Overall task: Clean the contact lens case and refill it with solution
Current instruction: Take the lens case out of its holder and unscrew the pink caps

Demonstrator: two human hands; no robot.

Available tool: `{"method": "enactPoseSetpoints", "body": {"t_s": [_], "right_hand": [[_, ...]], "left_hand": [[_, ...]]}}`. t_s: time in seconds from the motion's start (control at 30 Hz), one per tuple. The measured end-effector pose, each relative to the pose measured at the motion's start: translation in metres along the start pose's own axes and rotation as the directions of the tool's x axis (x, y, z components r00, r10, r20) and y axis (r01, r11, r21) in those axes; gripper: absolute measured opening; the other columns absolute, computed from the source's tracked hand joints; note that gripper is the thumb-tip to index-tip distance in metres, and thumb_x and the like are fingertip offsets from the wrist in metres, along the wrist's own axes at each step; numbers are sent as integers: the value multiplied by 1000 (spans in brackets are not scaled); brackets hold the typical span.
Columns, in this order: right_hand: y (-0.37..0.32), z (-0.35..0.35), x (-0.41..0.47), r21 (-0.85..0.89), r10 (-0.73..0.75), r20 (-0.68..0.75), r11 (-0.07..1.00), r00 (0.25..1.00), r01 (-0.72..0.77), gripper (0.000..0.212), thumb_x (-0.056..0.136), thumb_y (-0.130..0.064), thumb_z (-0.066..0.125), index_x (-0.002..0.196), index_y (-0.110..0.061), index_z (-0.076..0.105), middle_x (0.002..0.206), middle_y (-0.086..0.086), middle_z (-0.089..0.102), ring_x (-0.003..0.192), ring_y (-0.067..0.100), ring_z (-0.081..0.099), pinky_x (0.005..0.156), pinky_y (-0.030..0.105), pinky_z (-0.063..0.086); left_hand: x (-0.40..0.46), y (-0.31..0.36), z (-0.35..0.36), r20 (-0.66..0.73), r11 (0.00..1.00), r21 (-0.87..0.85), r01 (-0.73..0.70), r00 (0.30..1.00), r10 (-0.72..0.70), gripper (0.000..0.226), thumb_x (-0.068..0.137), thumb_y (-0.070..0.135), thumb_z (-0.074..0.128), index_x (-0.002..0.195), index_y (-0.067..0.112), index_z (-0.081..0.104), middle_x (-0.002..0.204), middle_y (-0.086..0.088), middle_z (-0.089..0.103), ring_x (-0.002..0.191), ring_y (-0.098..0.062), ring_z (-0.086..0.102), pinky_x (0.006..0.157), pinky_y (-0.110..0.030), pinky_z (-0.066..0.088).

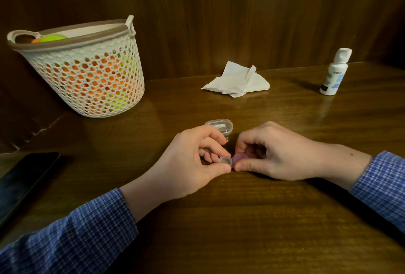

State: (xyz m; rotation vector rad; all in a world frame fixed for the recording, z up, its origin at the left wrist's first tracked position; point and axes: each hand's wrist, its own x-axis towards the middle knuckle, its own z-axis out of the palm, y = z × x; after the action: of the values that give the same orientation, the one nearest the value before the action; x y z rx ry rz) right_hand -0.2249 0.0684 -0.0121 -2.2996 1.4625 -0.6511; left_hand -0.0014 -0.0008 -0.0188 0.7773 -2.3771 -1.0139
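A small contact lens case [225, 160] lies between my hands just above the wooden table [241, 219]. My left hand [192, 164] pinches its clear well between thumb and fingers. My right hand [271, 153] pinches the purple cap [237, 157] on the case's other side, fingers curled over it. A white solution bottle [334, 72] with its cap on stands at the back right. A crumpled white tissue [237, 80] lies at the back centre.
A clear plastic box [219, 125] lies just behind my left hand. A white mesh basket [85, 69] with orange and green things inside stands at the back left. A dark phone [19, 183] rests at the left edge. Wood panelling rises behind.
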Motion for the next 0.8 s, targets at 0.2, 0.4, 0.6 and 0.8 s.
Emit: {"method": "enactPoseSetpoints", "body": {"t_s": [0.2,0.4,0.6,0.8], "right_hand": [[-7,7,-7,-88,60,-69,994,996,-66,26,89,-55,68,96,-30,70,76,-9,70,72,6,64,56,15,47],[-17,9,-11,-133,101,-112,984,989,-115,30,90,-56,66,101,-30,73,76,-16,68,78,-1,63,60,12,47],[-20,8,-9,-107,111,-83,987,990,-119,24,89,-52,72,95,-29,75,79,-17,70,78,-2,63,64,11,47],[-13,2,-3,-45,38,7,998,999,-37,20,90,-43,75,94,-23,73,82,-10,71,73,6,64,60,13,46]], "left_hand": [[0,-2,2,-19,999,-48,-4,1000,3,61,79,22,89,132,25,58,97,15,78,90,-9,74,82,-25,60],[-1,2,2,-25,999,-41,20,999,-21,57,79,20,89,127,30,60,95,20,77,86,-7,74,80,-21,60],[0,6,-4,28,1000,-9,29,999,-29,46,80,20,88,119,28,65,96,22,76,86,-6,74,77,-20,60],[1,2,-3,33,999,-28,22,999,-21,40,81,18,88,114,28,68,98,21,76,87,-7,74,78,-21,60]]}}
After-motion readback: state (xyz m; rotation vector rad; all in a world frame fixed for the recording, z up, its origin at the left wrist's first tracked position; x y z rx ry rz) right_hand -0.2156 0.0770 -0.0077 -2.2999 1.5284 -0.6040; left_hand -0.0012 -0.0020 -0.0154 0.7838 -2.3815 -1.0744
